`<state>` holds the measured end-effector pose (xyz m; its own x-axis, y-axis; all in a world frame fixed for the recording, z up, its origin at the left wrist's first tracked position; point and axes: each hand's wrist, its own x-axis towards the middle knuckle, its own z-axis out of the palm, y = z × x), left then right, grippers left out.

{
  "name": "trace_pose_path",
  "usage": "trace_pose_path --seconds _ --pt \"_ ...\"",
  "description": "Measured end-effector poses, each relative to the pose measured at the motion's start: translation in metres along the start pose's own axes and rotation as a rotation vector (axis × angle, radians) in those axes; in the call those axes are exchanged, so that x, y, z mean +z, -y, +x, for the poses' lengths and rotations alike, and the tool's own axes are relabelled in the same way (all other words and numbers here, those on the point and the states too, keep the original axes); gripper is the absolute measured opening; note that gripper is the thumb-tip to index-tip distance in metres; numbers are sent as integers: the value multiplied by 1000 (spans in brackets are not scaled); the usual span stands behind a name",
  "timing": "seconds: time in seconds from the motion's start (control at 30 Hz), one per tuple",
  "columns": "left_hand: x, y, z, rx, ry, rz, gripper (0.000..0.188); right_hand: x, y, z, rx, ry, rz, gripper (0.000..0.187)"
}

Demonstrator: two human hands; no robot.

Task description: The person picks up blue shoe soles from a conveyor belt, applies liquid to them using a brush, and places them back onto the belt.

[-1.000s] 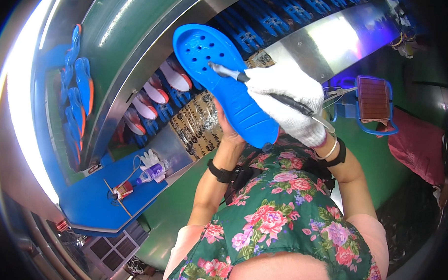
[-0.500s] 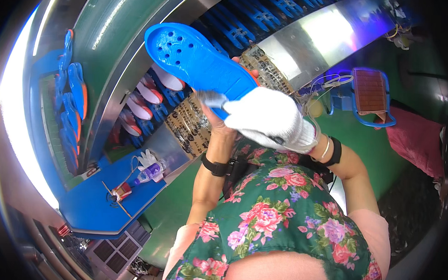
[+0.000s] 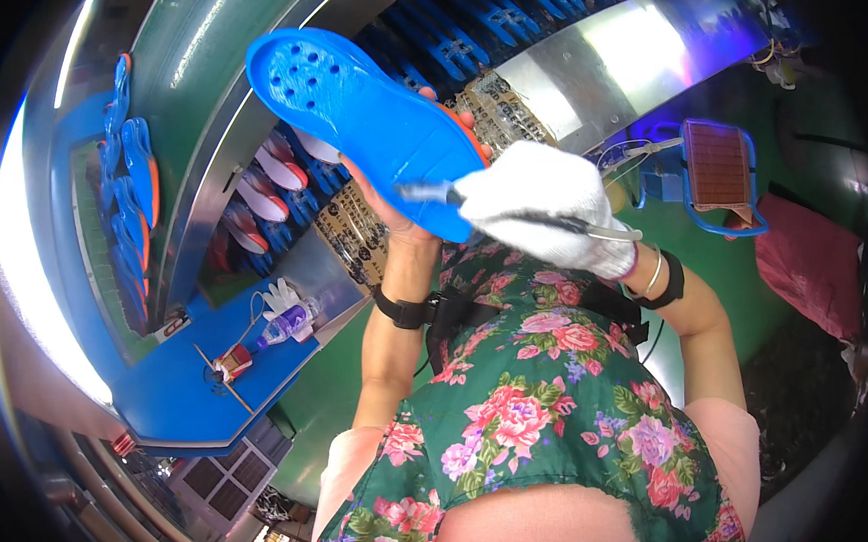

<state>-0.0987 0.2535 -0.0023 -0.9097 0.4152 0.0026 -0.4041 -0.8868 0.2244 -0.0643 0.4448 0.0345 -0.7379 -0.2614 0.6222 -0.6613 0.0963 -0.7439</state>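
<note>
A blue shoe sole (image 3: 386,126) with an orange-red edge lies tilted in front of me, its inner side up. Round holes mark its far-left end, and the surface looks wet. My bare left hand (image 3: 403,222) grips it from beneath, the fingertips curling over the right edge. In a white knit glove, my right hand (image 3: 551,203) is closed around the dark handle of a small brush (image 3: 427,191). The blurred bristles touch or hover just over the sole's near part; which one I cannot tell.
Several blue soles stand on the green conveyor belt (image 3: 197,62) at left. White-lined shoe parts (image 3: 283,173) sit on a rack below it. The blue side table (image 3: 176,401) carries a bottle (image 3: 289,325) and a red pot (image 3: 231,362). A stool (image 3: 717,166) stands at right.
The sole has shifted up and left with my left hand. My right hand has turned, showing more of the brush handle, and the bristles have moved from the sole's left edge onto its near part.
</note>
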Motion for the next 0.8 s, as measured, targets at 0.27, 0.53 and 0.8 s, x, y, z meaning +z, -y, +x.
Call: trace_pose_path --seconds 0.27,0.53,0.8 --pt "-14 -9 -2 -37 -2 35 112 3 9 -10 88 68 215 22" --pt "-15 -18 2 -214 147 29 119 -1 8 -19 136 173 267 21" --pt "-7 -25 9 -355 57 171 127 3 19 -24 109 185 222 20"
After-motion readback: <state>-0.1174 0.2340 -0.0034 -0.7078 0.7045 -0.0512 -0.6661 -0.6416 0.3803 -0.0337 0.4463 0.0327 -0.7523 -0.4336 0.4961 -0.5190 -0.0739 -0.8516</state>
